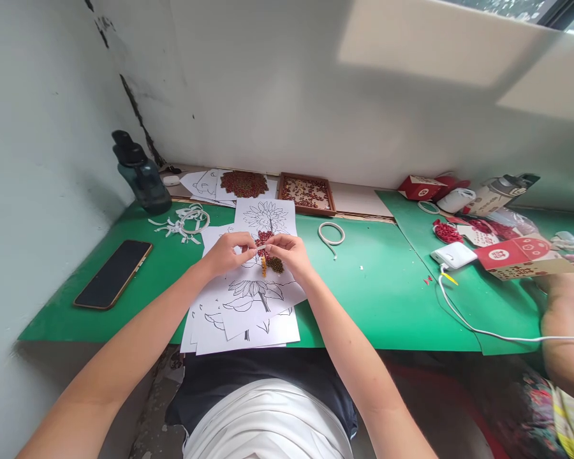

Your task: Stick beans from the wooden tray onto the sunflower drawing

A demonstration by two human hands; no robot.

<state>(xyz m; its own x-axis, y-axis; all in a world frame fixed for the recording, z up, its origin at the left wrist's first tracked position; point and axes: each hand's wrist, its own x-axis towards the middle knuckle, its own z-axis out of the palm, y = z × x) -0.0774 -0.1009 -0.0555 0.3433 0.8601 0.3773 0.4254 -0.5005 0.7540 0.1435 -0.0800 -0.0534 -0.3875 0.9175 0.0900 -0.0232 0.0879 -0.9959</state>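
Both hands meet over the middle of a stack of papers. My left hand (227, 254) pinches one end of a short white strip (260, 247), and my right hand (289, 254) pinches the other end. Just beyond and below the fingertips, small red beads or seeds (264, 236) lie on the paper, along with a yellow row (263, 266) and a dark green cluster (274, 264). Black line drawings of flowers cover the papers (253, 290). The fingers partly hide the red pieces.
A phone (113, 274), dark bottle (141, 172) and curled white strips with a ring (185, 222) are at left. Behind are a seed-covered sheet (243, 184) and bead tray (307, 193). A white coil (331, 234), cabled charger (453, 255) and another person's arm (567, 312) are right.
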